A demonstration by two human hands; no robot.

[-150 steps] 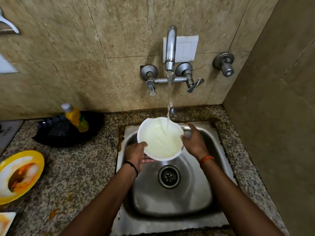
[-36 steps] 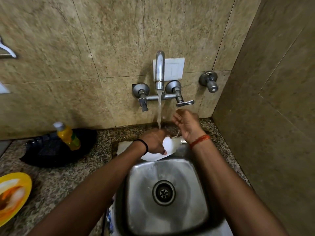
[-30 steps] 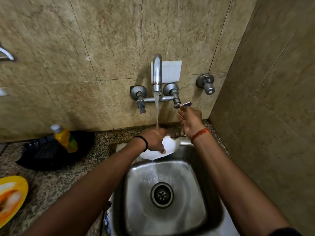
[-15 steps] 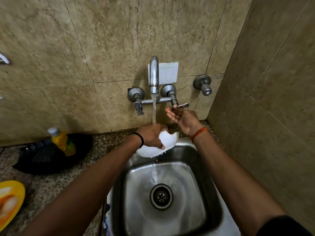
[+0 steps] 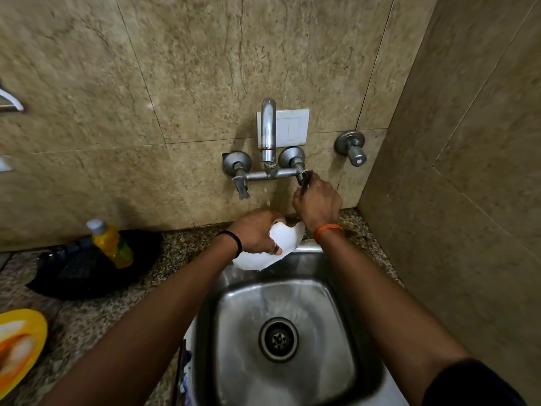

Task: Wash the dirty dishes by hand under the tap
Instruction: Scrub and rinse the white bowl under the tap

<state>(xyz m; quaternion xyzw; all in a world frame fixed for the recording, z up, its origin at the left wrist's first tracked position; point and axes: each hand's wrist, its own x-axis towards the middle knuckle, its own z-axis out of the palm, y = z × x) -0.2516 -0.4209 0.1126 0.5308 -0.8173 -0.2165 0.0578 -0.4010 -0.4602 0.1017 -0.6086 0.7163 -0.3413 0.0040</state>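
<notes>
- Head view: the white bowl (image 5: 281,244) sits tipped in the left hand (image 5: 257,231) at the far rim of the steel sink (image 5: 292,332), just below the spout of the tap (image 5: 268,136).
- The left fingers are wrapped over the bowl's upper edge, thumb tip pressed to its outer wall at about 5 o'clock from the knuckles; most of the bowl shows below and to the right of the hand.
- The left forearm runs in from 7 o'clock, a black band on the wrist, the back of the hand turned up.
- The right hand (image 5: 317,202) is curled tight around the tap's right-hand handle (image 5: 304,180), which pokes out at the hand's 11 o'clock; the fingertips themselves are hidden behind the knuckles.
- The right arm comes in from 5 o'clock, an orange thread at the wrist, which is just beside the bowl's right edge.
- No steady stream shows under the spout, only a faint drip above the bowl.
- At 9 o'clock from the sink, on the speckled counter (image 5: 87,317), a yellow bottle (image 5: 112,244) stands in a black tray (image 5: 79,273); a yellow plate (image 5: 20,347) with food smears lies at 8 o'clock.
</notes>
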